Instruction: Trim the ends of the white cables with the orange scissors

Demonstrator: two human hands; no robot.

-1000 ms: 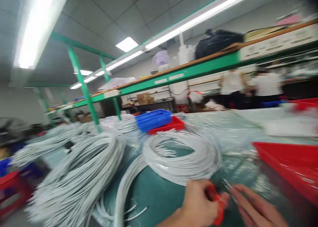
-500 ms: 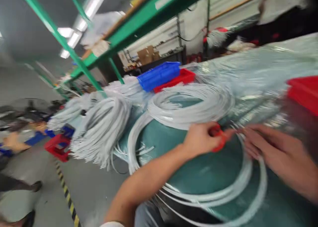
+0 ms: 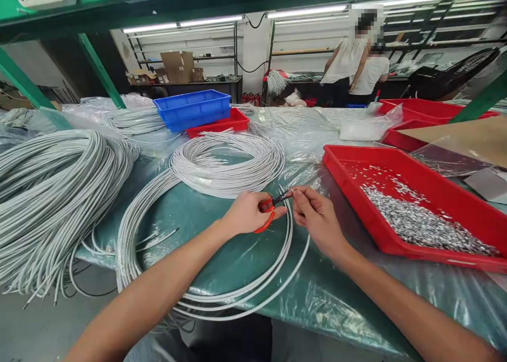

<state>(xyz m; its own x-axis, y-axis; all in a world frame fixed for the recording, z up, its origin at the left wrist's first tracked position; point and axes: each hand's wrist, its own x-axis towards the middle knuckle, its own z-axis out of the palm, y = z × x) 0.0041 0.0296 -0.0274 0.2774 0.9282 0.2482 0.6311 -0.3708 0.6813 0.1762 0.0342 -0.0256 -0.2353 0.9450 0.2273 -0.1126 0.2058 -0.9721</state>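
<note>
My left hand is closed around red-handled scissors, whose dark blades point right toward my right hand. My right hand pinches the end of a white cable between thumb and fingers, right at the blade tips. From below that hand the cable curves down and left into a large loose coil of white cables on the green tabletop. Whether the blades touch the cable end is too small to tell. Just behind my hands lies a second, tighter cable coil.
A red tray of small shiny metal pieces stands to the right. At left, a thick cable bundle hangs over the table edge. A blue bin rests partly on a red one behind the coils. Two people stand in the background.
My view has turned right and levelled, bringing the tray of metal pieces into sight. Both hands stay close together, still holding the scissors and the cable.
</note>
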